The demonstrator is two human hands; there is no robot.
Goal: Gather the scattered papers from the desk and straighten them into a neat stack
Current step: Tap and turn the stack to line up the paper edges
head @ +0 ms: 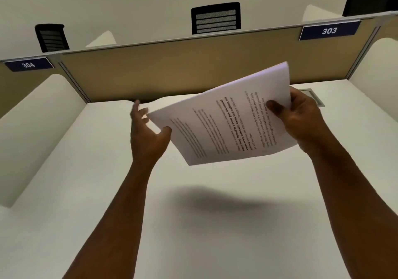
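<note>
A bundle of white printed papers [224, 123] hangs tilted in the air above the white desk [193, 225], its shadow lying on the desktop below. My right hand [301, 117] grips the bundle's right edge, thumb on top of the printed side. My left hand [148, 132] is at the bundle's lower left edge, thumb touching the paper and fingers spread apart behind it. How many sheets the bundle holds cannot be told. No loose sheets show on the desk.
A tan partition [193, 63] closes the desk's far side, with number plates 304 [28, 64] and 303 [329, 30]. White side dividers [43, 117] flank the desk. A grey cable hatch [314, 98] sits at the far right. Black chair backs [216, 18] stand beyond.
</note>
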